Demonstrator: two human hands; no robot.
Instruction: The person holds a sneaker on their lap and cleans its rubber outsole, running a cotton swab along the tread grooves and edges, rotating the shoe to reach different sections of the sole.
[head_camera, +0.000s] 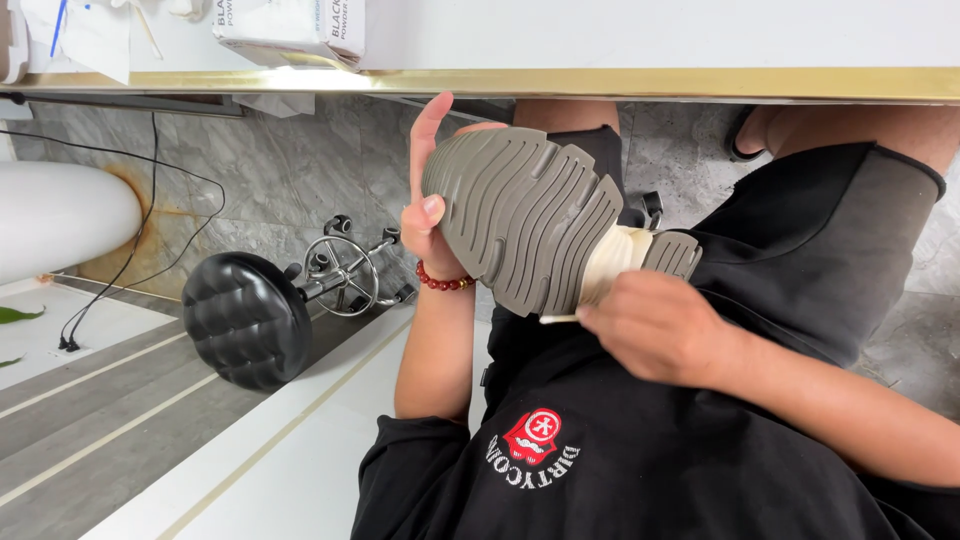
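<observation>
A shoe (530, 225) with a grey-brown ridged sole and cream midsole is held up over my lap, sole toward the camera. My left hand (428, 215), with a red bead bracelet on the wrist, grips the toe end, its fingers stretched up along the sole's edge. My right hand (655, 325) is by the heel end and pinches a thin white stick (558, 319), whose tip touches the sole's lower rim. My black shirt and dark shorts fill the space below and to the right.
A white tabletop with a gold edge (600, 82) runs across the top, with a white box (290, 30) on it. A black padded stool (245, 318) with a chrome base stands at left. Black cables (140, 240) hang by a grey marble wall.
</observation>
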